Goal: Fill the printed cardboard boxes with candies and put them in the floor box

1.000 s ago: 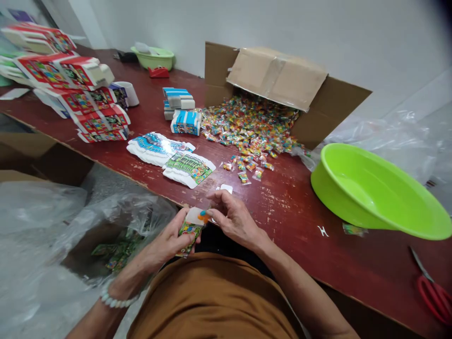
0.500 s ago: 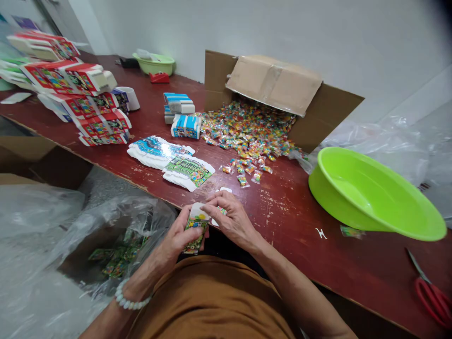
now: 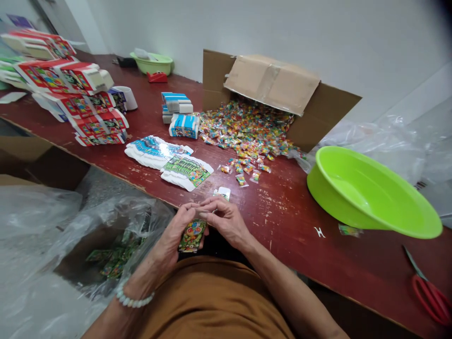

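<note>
Brown top [image 3: 212, 296]: nearest of all, below both forearms.
Bead bracelet [image 3: 133, 300]: pale beads, around the left wrist.
Left hand [image 3: 176, 233]: grasping the green box by its sides, fingers curled round it.
Green box [image 3: 193, 235]: held in front of the brown top, at the table's near edge, printed face up; its far end is covered by fingers.
Right hand [image 3: 228, 221]: fingers bent over that far end, meeting the left fingertips; whether they pinch a flap, I cannot tell.
Plastic-lined carton [image 3: 72, 268]: below the table on the left, with green packs [image 3: 115, 261] lying inside.
Scissors [image 3: 429, 296]: red-handled, on the table [image 3: 282, 216] at far right.
White H-shaped piece [image 3: 319, 232]: lying between the right forearm and the green basin [image 3: 367, 197].
Flat carton [image 3: 223, 192]: just beyond the right hand, partly hidden.
Green fan of cartons [image 3: 189, 169]: overlapping flat, beside the blue fan of cartons [image 3: 153, 150].
Wrapped candies [image 3: 247, 129]: heaped at the mouth of a cardboard box [image 3: 271, 82], a few loose in front.
Blue bundles [image 3: 184, 126]: left of the heap.
Red bundles [image 3: 67, 77]: stacked farther left.
Pale green tub [image 3: 157, 65]: near the wall, behind a red object [image 3: 157, 77].
</note>
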Demonstrator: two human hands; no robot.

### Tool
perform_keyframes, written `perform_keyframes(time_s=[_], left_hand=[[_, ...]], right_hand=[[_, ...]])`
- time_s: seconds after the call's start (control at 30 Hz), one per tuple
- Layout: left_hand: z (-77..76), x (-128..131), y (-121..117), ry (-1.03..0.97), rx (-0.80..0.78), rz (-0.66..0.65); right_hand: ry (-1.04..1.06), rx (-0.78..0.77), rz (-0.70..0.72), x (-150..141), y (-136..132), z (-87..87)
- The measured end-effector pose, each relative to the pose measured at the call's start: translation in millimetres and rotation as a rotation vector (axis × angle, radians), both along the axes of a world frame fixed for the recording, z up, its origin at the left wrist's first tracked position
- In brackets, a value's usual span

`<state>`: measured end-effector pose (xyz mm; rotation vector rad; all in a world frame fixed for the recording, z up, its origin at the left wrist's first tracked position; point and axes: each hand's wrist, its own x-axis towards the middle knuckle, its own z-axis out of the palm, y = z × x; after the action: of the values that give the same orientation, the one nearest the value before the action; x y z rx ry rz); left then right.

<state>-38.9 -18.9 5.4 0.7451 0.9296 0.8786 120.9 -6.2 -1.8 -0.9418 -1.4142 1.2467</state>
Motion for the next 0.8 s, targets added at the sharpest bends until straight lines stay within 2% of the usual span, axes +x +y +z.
perform_keyframes(time_s=[0.07,0.13,0.23,0.33,0.4,0.47,0.63,0.73,0.8], left_hand=[[3.0,-0.5,1.0,-0.114,-0.121,-0.023],[4.6,-0.2,2.0,-0.192,-0.198,-0.026],[2.6,2.1,2.7,-0.190,-0.176,-0.019],[-2.0,4.2,2.8,-0.150,-0.074,-0.033],[-3.9,4.2,3.0,-0.148,-0.050,-0.045],[-4.4,3.3,3.3,-0.161,-0.068,-0.039],[-4.4,4.4,4.7,-0.187,-0.161,0.095],[-6.4,9.3,5.8,-0.198,-0.219,0.141],[-6.9,9.0,6.9,-0.180,-0.188,0.145]], right_hand=[[-0.126,0.176,-0.009,2.8,-2.7,2.9],[-0.207,0.214,0.038,4.7,-4.3,4.1],[-0.172,0.022,0.014,2.5,-2.4,0.6],[0.023,-0.254,0.058,-2.6,2.9,-4.1],[0.085,-0.309,0.084,-3.7,5.2,-3.7],[0.022,-0.205,0.079,-1.8,4.7,-0.4],[-0.251,0.290,0.062,4.8,-5.2,2.1],[-0.348,0.376,0.042,1.3,-9.9,-5.8],[-0.394,0.374,0.065,-0.1,-9.0,-11.1]])
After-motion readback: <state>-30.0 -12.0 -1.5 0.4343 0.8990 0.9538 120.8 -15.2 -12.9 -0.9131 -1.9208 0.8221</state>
